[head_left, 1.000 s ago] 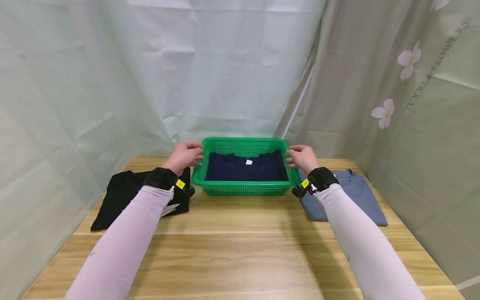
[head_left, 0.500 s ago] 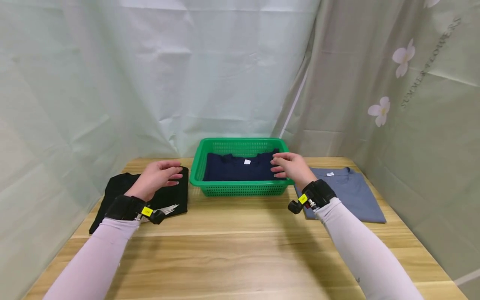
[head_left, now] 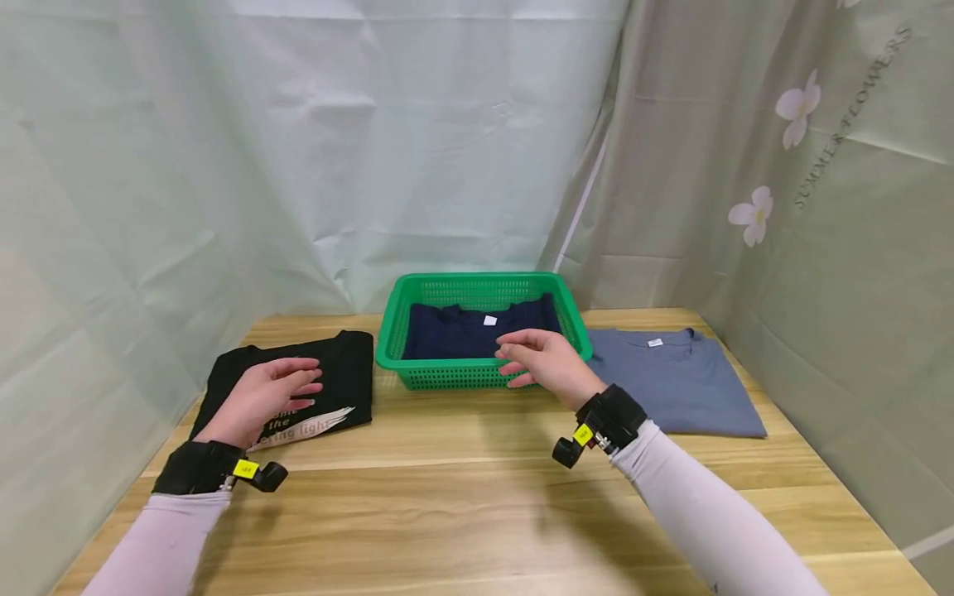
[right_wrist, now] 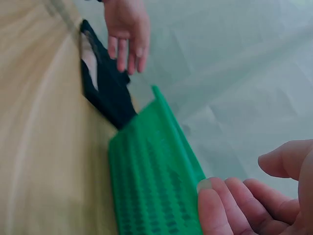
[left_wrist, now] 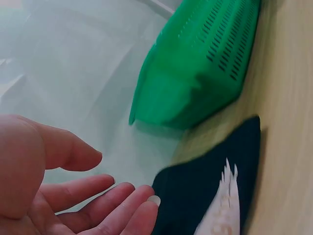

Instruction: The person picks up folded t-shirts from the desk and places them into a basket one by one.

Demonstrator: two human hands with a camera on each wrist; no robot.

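Hovering near a black garment (head_left: 344, 370) and green basket (head_left: 440, 377), hands (head_left: 257, 402) (head_left: 550, 364) curve loosely.

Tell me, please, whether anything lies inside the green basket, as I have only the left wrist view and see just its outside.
Observer: Yes, the head view shows a navy garment with a white label inside the green basket.
Operator: Thank you; could you also say what lies on the table to the person's right of the basket?
Observer: A grey-blue shirt lies flat there.
Operator: And is the right hand holding anything?
Observer: No, it holds nothing; its fingers are loosely bent.
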